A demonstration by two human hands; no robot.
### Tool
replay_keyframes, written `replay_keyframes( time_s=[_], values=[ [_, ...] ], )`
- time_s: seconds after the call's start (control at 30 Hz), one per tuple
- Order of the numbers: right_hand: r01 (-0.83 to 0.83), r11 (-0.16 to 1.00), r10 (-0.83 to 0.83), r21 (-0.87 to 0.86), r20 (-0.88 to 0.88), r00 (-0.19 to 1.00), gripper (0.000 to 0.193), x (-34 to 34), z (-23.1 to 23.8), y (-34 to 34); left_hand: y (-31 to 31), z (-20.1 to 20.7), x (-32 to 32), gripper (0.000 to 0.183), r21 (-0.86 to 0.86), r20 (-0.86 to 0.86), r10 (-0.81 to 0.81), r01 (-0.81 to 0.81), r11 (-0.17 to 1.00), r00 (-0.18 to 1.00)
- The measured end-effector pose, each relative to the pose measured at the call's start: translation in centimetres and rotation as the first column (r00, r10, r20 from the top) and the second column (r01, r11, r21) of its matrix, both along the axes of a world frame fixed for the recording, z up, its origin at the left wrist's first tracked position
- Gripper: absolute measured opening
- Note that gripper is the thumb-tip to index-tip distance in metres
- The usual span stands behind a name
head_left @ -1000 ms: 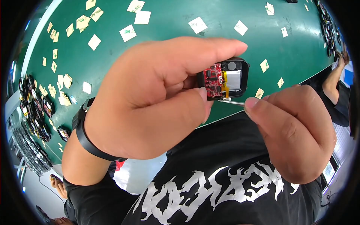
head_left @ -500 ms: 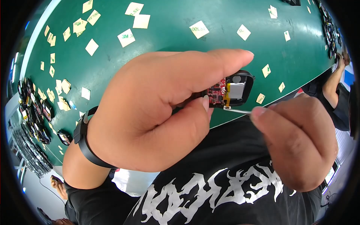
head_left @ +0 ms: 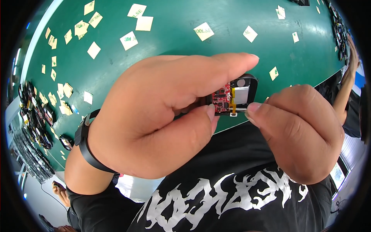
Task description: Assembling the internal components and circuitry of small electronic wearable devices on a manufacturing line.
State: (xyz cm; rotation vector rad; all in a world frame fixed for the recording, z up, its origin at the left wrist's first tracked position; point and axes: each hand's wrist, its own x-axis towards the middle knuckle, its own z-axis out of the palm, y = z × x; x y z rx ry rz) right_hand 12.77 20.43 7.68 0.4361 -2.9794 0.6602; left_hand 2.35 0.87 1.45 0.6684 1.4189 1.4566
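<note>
Between the thumb and fingers of my left hand (head_left: 166, 112) is a small black device housing (head_left: 254, 87), its open side facing up. Inside it show a red circuit board (head_left: 222, 101), a silver battery-like block (head_left: 242, 94) and a strip of amber tape (head_left: 233, 103). A small white-edged part (head_left: 233, 115) sticks out at the housing's near edge. My right hand (head_left: 305, 131) is closed in a pinch on a thin metal tool (head_left: 240, 110), whose tip reaches the housing beside that part. The fingers hide the tool's kind.
Yellowish paper squares (head_left: 128, 40) lie scattered over the green table (head_left: 170, 23). Black device housings (head_left: 34, 112) are heaped at the left, with a stack of dark strips (head_left: 33, 154) below. More dark parts (head_left: 338, 31) line the far right, where another person's arm (head_left: 351, 65) reaches in.
My right hand has moved left and slightly up, bringing the tool from the housing's lower edge in over it. The small white-edged part now juts out more clearly. My left hand barely shifted.
</note>
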Motion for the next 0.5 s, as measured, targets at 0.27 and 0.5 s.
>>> replay_keyframes(
  time_s=[0.27,0.5],
  values=[
    [-0.106,0.992,0.102,-0.065,-0.058,0.993,0.033,-0.30,-0.80,0.97,-0.05,-0.27,0.14,0.068,0.004,0.043,-0.013,0.013,1.000,0.999],
    [-0.091,0.996,0.090,-0.006,-0.051,0.995,0.032,-0.28,-0.40,0.62,-0.02,0.06,0.06,0.065,0.009,0.036,0.004,-0.005,1.000,0.999]
  ],
)
